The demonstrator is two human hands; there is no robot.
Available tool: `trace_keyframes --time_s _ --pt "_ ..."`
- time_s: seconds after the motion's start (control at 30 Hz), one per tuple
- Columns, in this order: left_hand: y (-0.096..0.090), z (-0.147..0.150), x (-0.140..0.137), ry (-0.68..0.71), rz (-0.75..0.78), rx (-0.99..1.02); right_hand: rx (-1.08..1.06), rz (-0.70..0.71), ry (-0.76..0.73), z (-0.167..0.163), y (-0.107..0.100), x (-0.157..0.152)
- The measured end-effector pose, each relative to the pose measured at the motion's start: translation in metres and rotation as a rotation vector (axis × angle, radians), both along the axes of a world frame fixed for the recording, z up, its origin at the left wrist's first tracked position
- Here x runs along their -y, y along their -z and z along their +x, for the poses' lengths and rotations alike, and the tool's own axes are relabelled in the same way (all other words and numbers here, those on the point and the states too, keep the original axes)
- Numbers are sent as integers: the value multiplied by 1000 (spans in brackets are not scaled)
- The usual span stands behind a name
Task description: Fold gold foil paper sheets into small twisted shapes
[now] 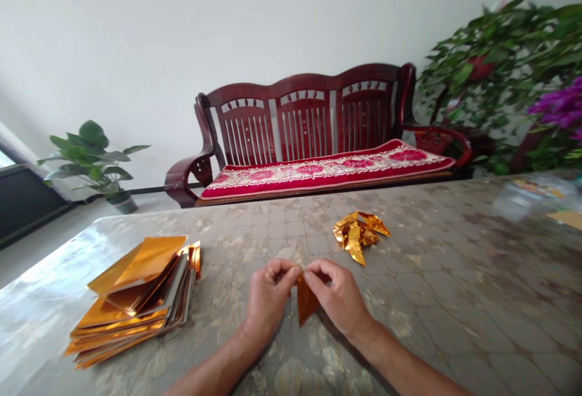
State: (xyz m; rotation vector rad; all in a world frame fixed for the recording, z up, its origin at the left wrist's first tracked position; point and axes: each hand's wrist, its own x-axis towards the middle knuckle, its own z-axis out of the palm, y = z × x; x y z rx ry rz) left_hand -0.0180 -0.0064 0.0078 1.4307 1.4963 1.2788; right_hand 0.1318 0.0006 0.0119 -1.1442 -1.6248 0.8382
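Observation:
Between my two hands is a folded piece of gold foil paper (306,302), its pointed end hanging down toward the table. My left hand (269,293) pinches its top edge between thumb and forefinger. Right beside it, my right hand (337,296) pinches the same edge, and the fingertips of both hands nearly meet. Several folded gold foil pieces (359,233) lie in a small heap beyond my right hand. To the left of my hands stands an uneven stack of gold foil sheets (131,299), some showing a greyish back.
A patterned cover lies over the table (236,244). At its far right are a clear plastic bag (536,193) and a tan piece (566,220). Behind the table stands a dark red wooden bench (304,129) with a floral cushion (327,168). Potted plants (93,159) flank it.

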Motion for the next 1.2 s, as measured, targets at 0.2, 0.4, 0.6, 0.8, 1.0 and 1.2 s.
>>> trace_keyframes --time_s 0.2,0.4,0.6,0.8,1.0,1.2 --pt "-2 0 0 56 -14 -85 51 18 20 1 2 0" --pt "-5 -1 2 93 16 -137 -8 -114 -27 -1 -3 1" --pt "-4 0 2 69 20 -80 -122 -189 -97 -2 -8 0" --pt "-7 -1 1 77 22 -30 -169 -243 -157 1 -5 -1" --pt "-8 -2 0 73 13 -67 -232 -311 -206 3 0 -3" --pt "-5 -1 -3 57 9 -57 -177 -290 -177 1 1 -5"
